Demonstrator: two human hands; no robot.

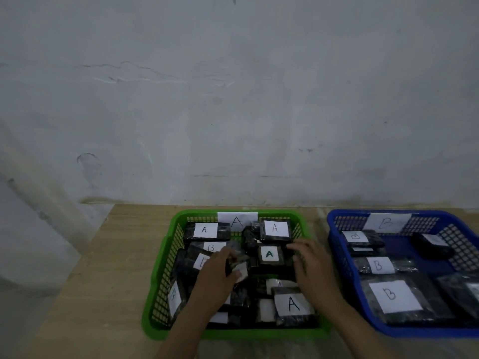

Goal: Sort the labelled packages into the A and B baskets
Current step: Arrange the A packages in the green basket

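Near edge, green basket: green basket [155, 281] holds a mixed pile of dark wrapped packages; both hands are inside it.
Left hand: left hand [216, 278] at about 9 o'clock in the pile, fingers curled round a small dark package [239, 270] with a pale label, letter unreadable from where I stand.
Right hand: right hand [311, 270] at about 3 o'clock, fingers spread and relaxed, resting on the pile just beside the green-lettered A package [269, 255]; grips nothing that I can see.
Left to do: B-labelled packages in the wrong basket, one B package [211, 247] at 10 o'clock, another B label [173, 297] against the wall at 8 o'clock; probably more underneath.
Done: blue basket [337, 255], off at 3 o'clock, carries several packages, every readable label B, e.g. big B package [395, 296]. A packages [293, 304] already sit correctly in green.
Progress: roughly midway, my estimate.
Far side: A sign [237, 221] and B sign [386, 222] on the back rims at 12 o'clock, wooden table [103, 255], stained wall [233, 99] behind.
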